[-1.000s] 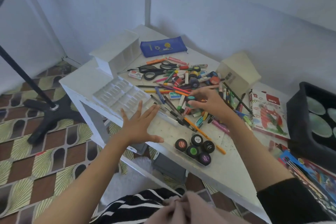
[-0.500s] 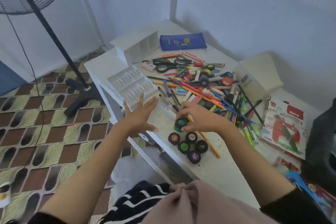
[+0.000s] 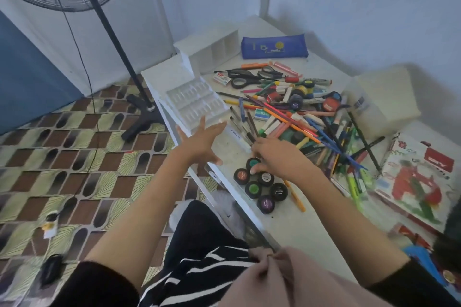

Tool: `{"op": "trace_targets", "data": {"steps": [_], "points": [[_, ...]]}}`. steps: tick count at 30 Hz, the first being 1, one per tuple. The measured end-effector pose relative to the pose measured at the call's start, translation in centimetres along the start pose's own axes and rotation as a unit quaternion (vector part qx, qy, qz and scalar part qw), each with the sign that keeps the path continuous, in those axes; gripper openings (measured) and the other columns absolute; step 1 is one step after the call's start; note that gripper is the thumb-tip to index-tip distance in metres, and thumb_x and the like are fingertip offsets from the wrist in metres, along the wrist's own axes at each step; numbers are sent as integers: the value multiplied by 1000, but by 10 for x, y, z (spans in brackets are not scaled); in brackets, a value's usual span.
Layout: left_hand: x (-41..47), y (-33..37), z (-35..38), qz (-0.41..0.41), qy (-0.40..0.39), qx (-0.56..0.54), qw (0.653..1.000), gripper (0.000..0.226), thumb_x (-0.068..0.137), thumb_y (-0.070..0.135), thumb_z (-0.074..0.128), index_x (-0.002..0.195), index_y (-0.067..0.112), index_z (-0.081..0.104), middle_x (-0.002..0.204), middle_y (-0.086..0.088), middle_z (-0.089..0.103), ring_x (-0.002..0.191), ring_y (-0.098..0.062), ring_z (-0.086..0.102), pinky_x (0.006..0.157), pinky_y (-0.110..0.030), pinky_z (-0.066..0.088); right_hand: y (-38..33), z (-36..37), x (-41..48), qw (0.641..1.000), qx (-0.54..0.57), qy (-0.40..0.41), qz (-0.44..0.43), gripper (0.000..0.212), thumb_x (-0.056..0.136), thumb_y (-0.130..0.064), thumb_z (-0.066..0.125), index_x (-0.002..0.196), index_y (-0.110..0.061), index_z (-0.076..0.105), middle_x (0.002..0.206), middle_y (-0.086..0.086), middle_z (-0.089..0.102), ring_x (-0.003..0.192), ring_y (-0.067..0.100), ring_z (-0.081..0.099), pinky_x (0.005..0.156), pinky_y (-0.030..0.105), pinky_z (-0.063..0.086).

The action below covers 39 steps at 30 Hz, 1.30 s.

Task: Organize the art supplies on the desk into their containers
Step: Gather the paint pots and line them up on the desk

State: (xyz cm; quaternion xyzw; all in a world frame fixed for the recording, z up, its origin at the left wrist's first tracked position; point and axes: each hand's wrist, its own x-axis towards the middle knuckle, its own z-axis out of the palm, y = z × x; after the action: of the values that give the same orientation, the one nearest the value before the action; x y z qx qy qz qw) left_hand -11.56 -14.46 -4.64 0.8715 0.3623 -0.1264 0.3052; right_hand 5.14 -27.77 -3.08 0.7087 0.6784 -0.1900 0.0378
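My right hand (image 3: 277,159) grips the teal pot (image 3: 253,163) beside the other pots (image 3: 253,188) (left hand (image 3: 199,143) spread, empty); a clumsy set-down could nudge them off the near edge.

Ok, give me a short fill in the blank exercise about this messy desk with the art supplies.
1. The pencil case at the back of the desk is ___ in colour.
2. The teal-lidded paint pot is gripped by the ___ hand.
3. Beside it stand ___ more paint pots in a cluster.
4. The black-handled ___ lie in front of the pencil case.
Missing words: blue; right; five; scissors.
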Motion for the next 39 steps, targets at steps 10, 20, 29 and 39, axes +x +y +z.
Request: {"op": "trace_targets", "data": {"steps": [10, 20, 29, 39], "points": [[0, 1, 1, 4, 1, -48, 999, 103, 77, 11, 75, 149, 41, 7, 155, 21, -2, 139, -9, -28, 108, -56, -18, 46, -11, -19, 973, 142, 182, 22, 42, 85, -42, 63, 122, -24, 56, 113, -3, 52, 105, 14, 51, 84, 36, 48], [-8, 14, -4, -5, -2, -37, 999, 100, 81, 11, 71, 150, 37, 4, 158, 13, -2, 141, -12, -26, 110, -51, -14, 158, -33, -5, 934, -8, 200, 295, 40, 93, -34, 52, 127, -14, 51, 123, 19, 50, 114, 39, 46, 89, 44, 43], [-4, 1, 2, -3, 10, -26, 1000, 102, 80, 19, 73, 147, 47, 1, 157, 20, -3, 140, -8, -26, 99, -57, -30, 147, -30, -6, 903, 137, 314, 259, 30, 87, -26, 63, 112, -9, 58, 104, 12, 62, 99, 31, 56, 80, 37, 44], [-8, 1, 2, 1, 17, -38, 999, 99, 81, 20, 72, 148, 43, 3, 158, 15, -1, 139, -8, -27, 100, -56, -29, 30, -9, -18, 791, 543, 261, 103, 33, 78, -9, 70, 107, -25, 63, 100, 0, 64, 84, 10, 66, 72, 21, 55]]}}
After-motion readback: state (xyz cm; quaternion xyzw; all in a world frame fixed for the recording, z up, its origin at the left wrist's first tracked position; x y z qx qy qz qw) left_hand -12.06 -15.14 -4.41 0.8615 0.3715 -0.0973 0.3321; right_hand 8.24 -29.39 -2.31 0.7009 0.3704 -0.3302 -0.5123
